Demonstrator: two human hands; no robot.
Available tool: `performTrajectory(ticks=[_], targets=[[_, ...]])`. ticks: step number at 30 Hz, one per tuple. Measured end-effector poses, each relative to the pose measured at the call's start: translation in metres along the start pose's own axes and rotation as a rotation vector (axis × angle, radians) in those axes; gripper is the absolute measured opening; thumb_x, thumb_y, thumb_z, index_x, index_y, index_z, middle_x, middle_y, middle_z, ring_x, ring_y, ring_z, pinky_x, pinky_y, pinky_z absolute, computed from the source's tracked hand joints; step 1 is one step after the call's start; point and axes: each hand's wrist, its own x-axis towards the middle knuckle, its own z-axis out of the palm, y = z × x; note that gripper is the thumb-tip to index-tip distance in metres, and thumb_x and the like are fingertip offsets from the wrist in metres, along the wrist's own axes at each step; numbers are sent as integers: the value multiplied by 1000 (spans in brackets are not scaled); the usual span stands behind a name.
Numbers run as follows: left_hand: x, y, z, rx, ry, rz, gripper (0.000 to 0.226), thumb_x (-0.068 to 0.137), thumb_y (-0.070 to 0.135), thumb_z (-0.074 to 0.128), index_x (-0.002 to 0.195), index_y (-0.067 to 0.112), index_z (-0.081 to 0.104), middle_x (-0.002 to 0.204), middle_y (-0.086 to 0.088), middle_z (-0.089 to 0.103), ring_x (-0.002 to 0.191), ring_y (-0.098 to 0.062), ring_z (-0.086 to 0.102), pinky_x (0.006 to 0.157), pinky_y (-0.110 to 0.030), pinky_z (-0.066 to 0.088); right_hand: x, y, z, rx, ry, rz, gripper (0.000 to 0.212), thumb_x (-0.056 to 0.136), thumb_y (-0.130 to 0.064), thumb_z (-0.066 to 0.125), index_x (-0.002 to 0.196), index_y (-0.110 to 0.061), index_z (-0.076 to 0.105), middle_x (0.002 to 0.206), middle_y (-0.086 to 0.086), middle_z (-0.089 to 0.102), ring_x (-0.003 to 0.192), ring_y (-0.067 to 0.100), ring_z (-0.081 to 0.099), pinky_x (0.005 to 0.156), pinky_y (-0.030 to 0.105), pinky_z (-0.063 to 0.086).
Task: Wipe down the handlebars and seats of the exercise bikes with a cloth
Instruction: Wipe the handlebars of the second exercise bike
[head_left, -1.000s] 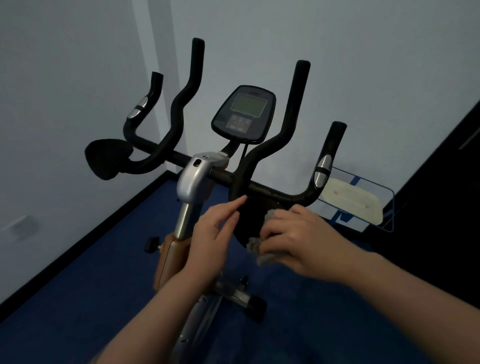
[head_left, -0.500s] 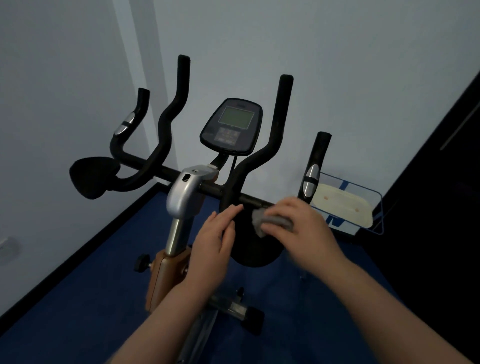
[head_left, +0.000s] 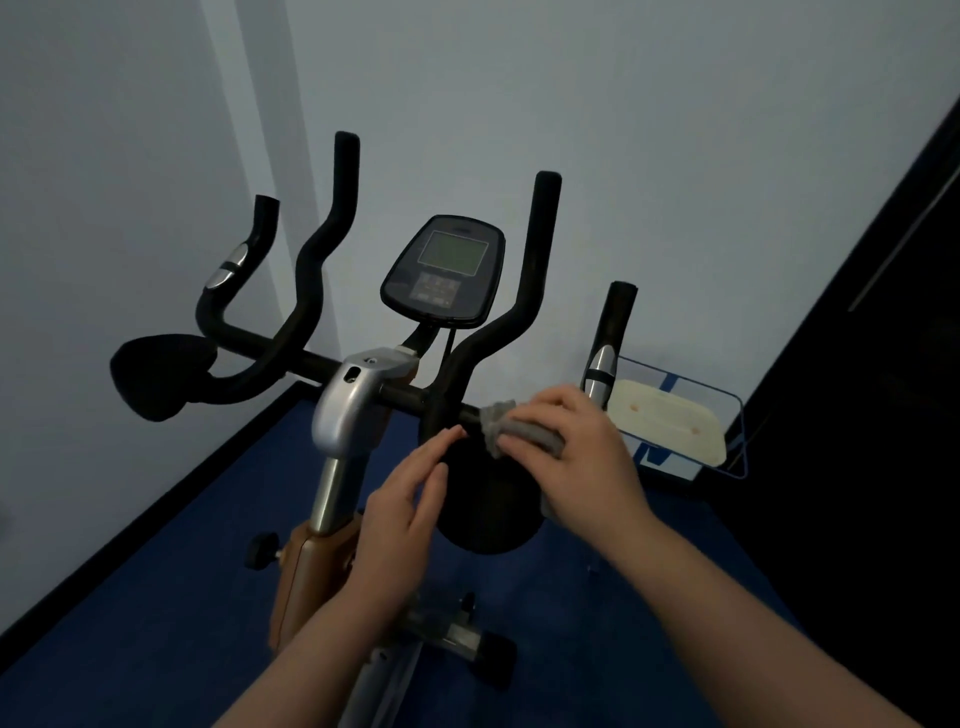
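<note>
Now the right grip (head_left: 571, 457) pinches the cloth (head_left: 524, 434) on the handlebar (head_left: 405, 400), whose unwiped length runs leftward from it, while the left grip (head_left: 410, 499), fingers spread, sits nearer.

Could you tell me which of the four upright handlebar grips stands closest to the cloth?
The far-right grip, the short one with a silver band, just beyond the grey cloth.

Open gap btwn handlebar uprights (head_left: 540, 260), console (head_left: 443, 270) mid.
</note>
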Motion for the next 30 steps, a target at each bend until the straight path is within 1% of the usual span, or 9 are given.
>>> performTrajectory(ticks=[3, 6, 8, 13, 17, 20, 24, 27, 30], targets=[[0, -1, -2, -6, -18, -4, 39, 98, 22, 43, 134, 34, 53, 133, 14, 58, 127, -2, 50, 108, -28, 41, -21, 5, 16, 13, 38, 54, 18, 85, -32, 71, 102, -26, 73, 103, -17, 53, 100, 5, 53, 85, 32, 50], [0, -2, -1, -39, -16, -12, 37, 98, 25, 44, 134, 32, 53, 133, 12, 59, 127, -4, 50, 108, -33, 43, -65, 5, 12, 58, 84, 37, 14, 83, -27, 73, 97, -26, 72, 107, -23, 48, 101, -1, 54, 84, 14, 46], [0, -2, 1, -36, 13, -4, 39, 97, 32, 43, 134, 31, 54, 133, 12, 59, 127, -4, 51, 108, -35, 42, -76, 1, 4, 65, 19, 30, 15, 80, -25, 75, 94, -29, 72, 106, -24, 48, 100, -3, 54, 82, 11, 44], [-1, 0, 3, -34, 24, -2, 37, 97, 25, 42, 130, 36, 55, 132, 14, 59, 127, -2, 50, 107, -27, 42, -19, 4, 3, -17, 106, 72, 21, 83, -30, 72, 102, -23, 73, 102, -11, 52, 96, 8, 54, 79, 23, 48], [-2, -2, 3, -34, 10, 6, 38, 98, 24, 41, 132, 34, 54, 133, 14, 58, 127, -1, 49, 105, -22, 41, -37, 2, 12, -242, 69, -28, 20, 88, -37, 63, 101, -22, 69, 99, -8, 50, 90, 12, 52, 65, 29, 50], [-3, 0, 4, -52, 23, 24, 39, 98, 22, 41, 135, 24, 51, 129, 16, 60, 123, -1, 53, 98, -16, 43, -65, -5, 8, -294, -15, -170, 22, 88, -43, 56, 92, -23, 66, 99, -9, 47, 87, 10, 48, 57, 27, 49], [-3, 4, 1, -70, 5, 24, 33, 97, 19, 43, 128, 24, 54, 123, 19, 61, 117, -2, 56, 92, -11, 42, -19, -3, 3, -254, -24, -232, 21, 84, -37, 66, 95, -19, 70, 98, -4, 54, 89, 13, 50, 68, 29, 47], [-2, 6, -4, -71, -28, 24, 32, 97, 20, 42, 126, 27, 53, 124, 19, 60, 120, -2, 54, 96, -12, 41, -5, 0, 14, -347, -163, -365, 19, 85, -37, 63, 94, -22, 71, 98, -6, 60, 90, 15, 50, 73, 35, 46], [-3, 6, -5, -78, -40, 17, 31, 98, 22, 42, 126, 28, 53, 124, 18, 60, 120, -5, 54, 97, -16, 42, -16, 4, 2, -433, -349, -492, 30, 84, -45, 46, 94, -31, 70, 95, -13, 61, 93, 14, 51, 73, 31, 42]])
